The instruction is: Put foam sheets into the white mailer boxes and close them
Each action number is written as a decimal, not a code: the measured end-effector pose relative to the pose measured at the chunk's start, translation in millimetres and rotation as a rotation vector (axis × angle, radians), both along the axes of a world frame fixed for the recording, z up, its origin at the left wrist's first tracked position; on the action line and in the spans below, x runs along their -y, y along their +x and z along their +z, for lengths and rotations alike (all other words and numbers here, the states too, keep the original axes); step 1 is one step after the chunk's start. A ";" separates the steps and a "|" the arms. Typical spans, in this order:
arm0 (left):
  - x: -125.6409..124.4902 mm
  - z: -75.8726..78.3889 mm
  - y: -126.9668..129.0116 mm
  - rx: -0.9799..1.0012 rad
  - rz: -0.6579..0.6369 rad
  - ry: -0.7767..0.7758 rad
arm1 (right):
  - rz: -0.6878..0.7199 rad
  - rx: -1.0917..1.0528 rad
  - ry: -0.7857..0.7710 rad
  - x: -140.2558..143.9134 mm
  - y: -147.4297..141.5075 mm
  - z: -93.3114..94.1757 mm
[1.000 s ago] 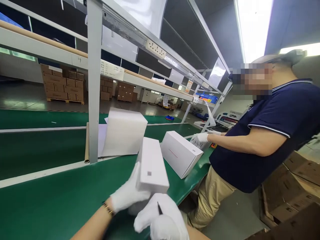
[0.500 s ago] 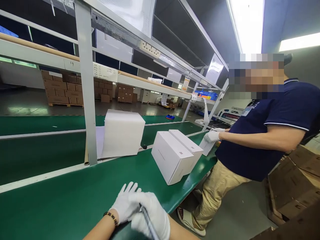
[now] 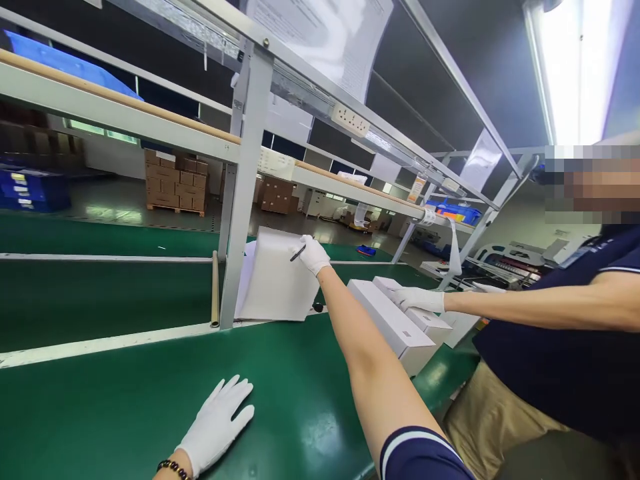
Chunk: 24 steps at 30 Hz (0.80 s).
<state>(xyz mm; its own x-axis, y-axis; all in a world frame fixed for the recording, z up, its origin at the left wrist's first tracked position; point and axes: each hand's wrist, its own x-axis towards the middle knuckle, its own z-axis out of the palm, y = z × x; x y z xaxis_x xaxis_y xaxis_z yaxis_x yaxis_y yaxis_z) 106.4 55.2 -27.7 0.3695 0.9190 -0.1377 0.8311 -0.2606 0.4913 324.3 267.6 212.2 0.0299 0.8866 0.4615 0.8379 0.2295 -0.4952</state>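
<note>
My left hand [image 3: 220, 425], in a white glove with a beaded bracelet at the wrist, rests flat with fingers spread on the green work surface [image 3: 130, 393]. My right hand [image 3: 314, 255], also gloved, reaches forward to the upper right part of a white block [image 3: 280, 280] that looks like stacked foam sheets. A dark pen [image 3: 298, 253] sticks out of its closed fingers. Whether the fingers also grip the block cannot be made out. Right of my forearm stand a white box [image 3: 387, 320] and a second white box [image 3: 430, 323] side by side.
A co-worker's gloved hand [image 3: 417, 299] touches the second box from the right. A grey metal post [image 3: 245, 187] rises left of the white block, with shelf rails and a power strip [image 3: 351, 120] overhead. A cardboard tube [image 3: 215, 290] stands beside the post.
My right hand has moved away from my left, forward to the white block, carrying the pen. My left hand now lies flat. The co-worker's hand has come onto the second box. The view has shifted.
</note>
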 end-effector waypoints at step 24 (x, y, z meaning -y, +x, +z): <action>22.2 42.8 -39.8 -0.020 0.413 0.509 | 0.227 -0.090 0.591 158.9 23.7 -98.7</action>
<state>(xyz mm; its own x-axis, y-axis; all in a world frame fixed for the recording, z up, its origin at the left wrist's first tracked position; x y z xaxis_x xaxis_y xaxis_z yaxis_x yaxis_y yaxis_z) 66.6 33.0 15.1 -0.0260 0.9368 0.3489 0.9202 -0.1139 0.3744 348.1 108.7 113.5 -0.0673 0.4721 0.8790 0.6976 0.6521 -0.2968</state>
